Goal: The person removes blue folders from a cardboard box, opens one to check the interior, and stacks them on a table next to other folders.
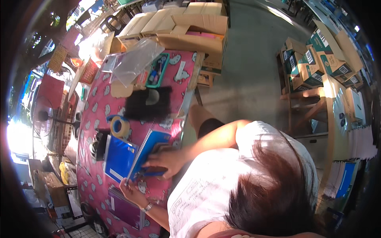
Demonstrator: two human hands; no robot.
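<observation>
A blue spiral notebook point(121, 156) lies open, cover side up, on a pink patterned tablecloth, its white coil running down the middle. My left hand point(134, 193), with a watch at the wrist, pinches the coil's near end at the notebook's lower edge. My right hand point(168, 158) is closed around a blue-handled hand tool point(152, 173), which looks like pliers. Its jaws are near the left fingertips; the fingers partly hide it. Beside my left hand lies a purple spiral notebook point(126, 209).
Beyond the notebook lie a tape roll point(119, 126), a black mat-like piece point(147, 105), a teal tray of small items point(160, 70) and clear plastic sheets point(137, 61). Cardboard boxes point(190, 41) stand at the table's far end. More cartons point(313, 63) are stacked at right.
</observation>
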